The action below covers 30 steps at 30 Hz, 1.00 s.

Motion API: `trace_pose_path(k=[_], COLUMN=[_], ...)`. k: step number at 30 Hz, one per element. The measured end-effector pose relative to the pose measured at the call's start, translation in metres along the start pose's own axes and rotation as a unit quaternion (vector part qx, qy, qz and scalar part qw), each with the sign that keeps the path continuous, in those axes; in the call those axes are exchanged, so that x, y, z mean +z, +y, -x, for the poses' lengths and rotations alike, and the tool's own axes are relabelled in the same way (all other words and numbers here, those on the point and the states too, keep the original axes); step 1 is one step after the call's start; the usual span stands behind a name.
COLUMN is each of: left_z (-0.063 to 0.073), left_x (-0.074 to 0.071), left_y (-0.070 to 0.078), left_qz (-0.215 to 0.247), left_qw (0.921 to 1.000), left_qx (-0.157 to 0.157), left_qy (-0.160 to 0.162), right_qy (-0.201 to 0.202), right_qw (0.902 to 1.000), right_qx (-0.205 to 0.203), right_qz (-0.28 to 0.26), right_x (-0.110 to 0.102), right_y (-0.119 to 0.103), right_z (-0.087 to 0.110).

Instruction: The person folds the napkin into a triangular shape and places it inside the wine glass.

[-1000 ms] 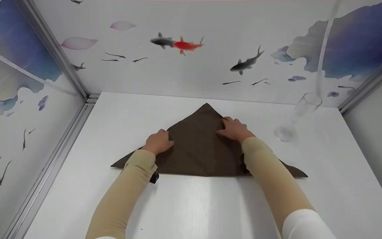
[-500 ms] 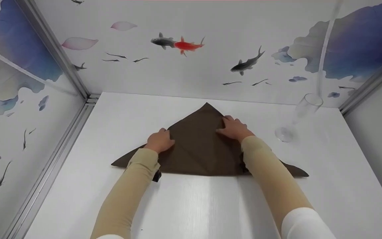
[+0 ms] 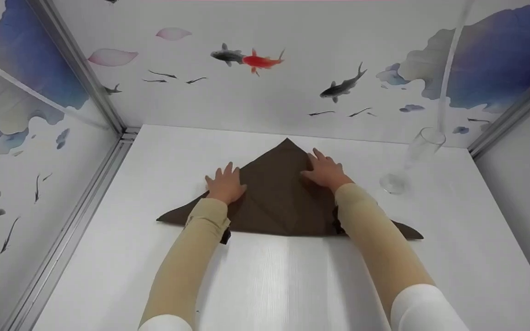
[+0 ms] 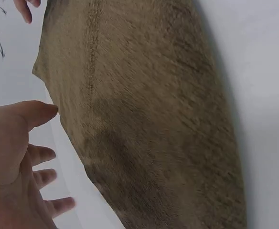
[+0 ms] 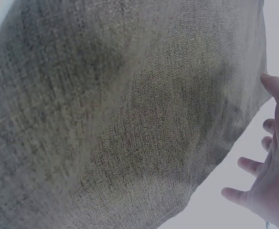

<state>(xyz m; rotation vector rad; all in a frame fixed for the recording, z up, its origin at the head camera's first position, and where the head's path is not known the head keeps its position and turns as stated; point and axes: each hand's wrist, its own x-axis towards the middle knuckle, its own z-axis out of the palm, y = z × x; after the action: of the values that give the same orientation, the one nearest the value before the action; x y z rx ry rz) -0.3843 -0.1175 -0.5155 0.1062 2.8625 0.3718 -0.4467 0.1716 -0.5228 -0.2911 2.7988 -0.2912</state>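
Observation:
A brown cloth [image 3: 274, 193] lies folded into a wide triangle on the white table, its peak toward the back wall and its long straight edge toward me. My left hand [image 3: 226, 184] is over its left slanted edge with fingers spread. In the left wrist view the thumb [image 4: 39, 113] is at the cloth's edge, and the other fingers reach past it. My right hand [image 3: 325, 171] lies at the right slanted edge, fingers apart. The right wrist view has its thumb [image 5: 275, 86] at the cloth's edge, the fingers beyond it. Neither hand grips the cloth.
A clear stemmed glass [image 3: 423, 142] stands at the right rear of the white table [image 3: 265, 285]. White panels [image 3: 283, 96] with painted fish and lotus leaves rise at the back and both sides. A metal rail [image 3: 81, 216] runs along the left.
Both hands have loosened from the cloth's slanted edges, and their fingers have spread. The left hand has shifted slightly up and to the right. The cloth keeps its triangle shape.

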Motion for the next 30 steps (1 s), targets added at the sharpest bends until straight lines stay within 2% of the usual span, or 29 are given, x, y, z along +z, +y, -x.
trace_pose_path(k=[3, 8, 13, 20, 24, 30], left_z=[0.002, 0.008, 0.016, 0.03, 0.042, 0.057], left_x=[0.004, 0.015, 0.024, 0.029, 0.031, 0.039], left_y=[0.008, 0.024, 0.036, 0.044, 0.048, 0.056], left_qz=[-0.009, -0.008, -0.002, 0.013, 0.029, 0.014], left_qw=[0.9996, 0.9989, 0.999, 0.9992, 0.9992, 0.9995], left_qx=[0.011, 0.022, 0.017, 0.015, 0.013, 0.024], left_qy=[0.024, 0.041, 0.04, 0.034, 0.024, 0.014], right_qy=[0.006, 0.017, 0.019, 0.036, 0.041, 0.048], right_qw=[1.0, 0.9997, 0.9991, 0.9982, 0.9982, 0.9976], right_qx=[-0.004, -0.017, -0.037, -0.045, -0.043, -0.045], right_qz=[-0.002, -0.006, -0.001, 0.018, 0.003, -0.02], right_x=[0.0, 0.003, 0.008, 0.017, 0.024, 0.04], right_y=[-0.002, -0.007, -0.016, -0.019, -0.019, -0.02], right_z=[0.005, 0.018, 0.032, 0.053, 0.069, 0.093])
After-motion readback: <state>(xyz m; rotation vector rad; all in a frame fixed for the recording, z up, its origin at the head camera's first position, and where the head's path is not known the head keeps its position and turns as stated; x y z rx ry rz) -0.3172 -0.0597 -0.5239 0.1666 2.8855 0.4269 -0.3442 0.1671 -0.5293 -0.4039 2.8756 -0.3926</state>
